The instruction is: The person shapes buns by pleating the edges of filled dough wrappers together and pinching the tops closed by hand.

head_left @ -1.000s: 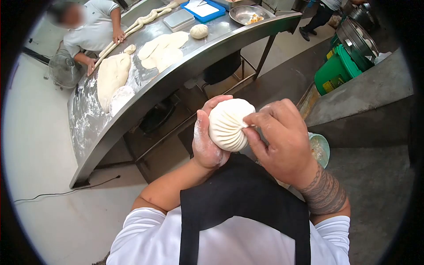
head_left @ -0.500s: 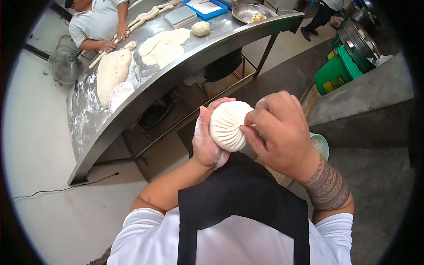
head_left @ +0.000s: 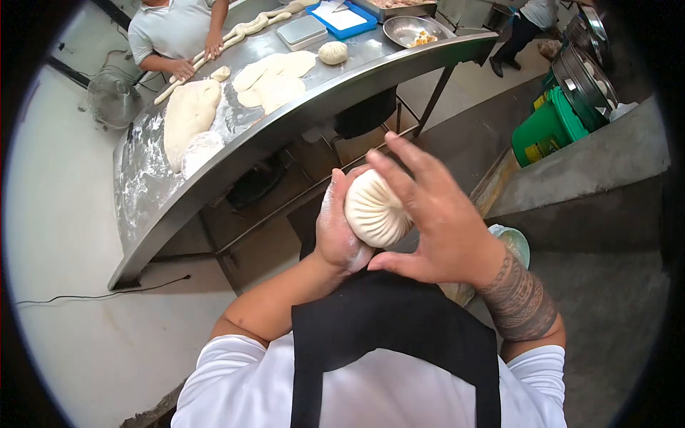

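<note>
Dough bun (head_left: 369, 208) is being cradled at frame centre in the left hand (head_left: 335, 232), its pleats (head_left: 378, 221) best being spared pressure, the right hand (head_left: 451, 232) being held open alongside.

Bright, fairly even light; curved fisheye edges, black corners, right fingers blurred.

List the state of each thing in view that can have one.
Left hand: cupped around the bun
Bun: pleated, held up
Right hand: fingers spread at the bun, contact unclear
Table: partly dusted white
Dough slab: spread out
Flat dough pieces: overlapping
Dough rope: long, under a co-worker's hands
Dough ball: rounded, set down
Metal bowl: partly filled
Cord: lying loose
</note>
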The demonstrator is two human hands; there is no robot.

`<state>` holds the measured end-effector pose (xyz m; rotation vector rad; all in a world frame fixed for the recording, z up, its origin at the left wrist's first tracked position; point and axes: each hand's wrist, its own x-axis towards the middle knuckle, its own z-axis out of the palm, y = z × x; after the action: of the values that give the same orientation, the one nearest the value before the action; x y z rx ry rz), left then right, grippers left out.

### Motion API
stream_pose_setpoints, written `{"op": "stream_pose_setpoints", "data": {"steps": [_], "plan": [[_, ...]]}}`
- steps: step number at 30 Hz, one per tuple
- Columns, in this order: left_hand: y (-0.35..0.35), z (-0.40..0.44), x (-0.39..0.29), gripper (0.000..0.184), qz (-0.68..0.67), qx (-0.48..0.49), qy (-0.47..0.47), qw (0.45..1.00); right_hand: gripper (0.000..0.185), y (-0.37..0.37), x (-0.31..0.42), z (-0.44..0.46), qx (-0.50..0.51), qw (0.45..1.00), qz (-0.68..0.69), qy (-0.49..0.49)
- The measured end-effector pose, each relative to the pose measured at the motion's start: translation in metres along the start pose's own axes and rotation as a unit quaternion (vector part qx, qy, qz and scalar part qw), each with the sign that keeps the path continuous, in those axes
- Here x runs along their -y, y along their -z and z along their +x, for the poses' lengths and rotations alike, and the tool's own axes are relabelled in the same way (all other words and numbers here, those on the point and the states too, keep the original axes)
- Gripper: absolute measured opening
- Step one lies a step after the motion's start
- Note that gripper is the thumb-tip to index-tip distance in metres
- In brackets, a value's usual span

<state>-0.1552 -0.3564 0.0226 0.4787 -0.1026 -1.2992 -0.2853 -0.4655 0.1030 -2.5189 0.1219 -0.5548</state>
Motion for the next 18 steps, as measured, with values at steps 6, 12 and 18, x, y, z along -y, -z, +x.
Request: {"op": "stream_pose_setpoints", "data": {"steps": [6, 12, 18], "plan": [[-0.002, 0.000, -0.010, 0.075, 0.084, 0.029, -0.011, 0.996, 0.082, -0.029, -0.041, 0.004, -0.023, 0.952, 0.285, -0.111], [-0.020, 0.000, -0.060, 0.090, 0.338, 0.030, 0.132, 0.931, 0.070, -0.055, -0.094, 0.015, -0.078, 0.607, 0.751, -0.248], [0.008, 0.035, -0.115, 0.063, 0.446, 0.004, 0.073, 0.892, 0.069, -0.060, -0.143, 0.077, -0.061, 0.541, 0.815, -0.198]]}}
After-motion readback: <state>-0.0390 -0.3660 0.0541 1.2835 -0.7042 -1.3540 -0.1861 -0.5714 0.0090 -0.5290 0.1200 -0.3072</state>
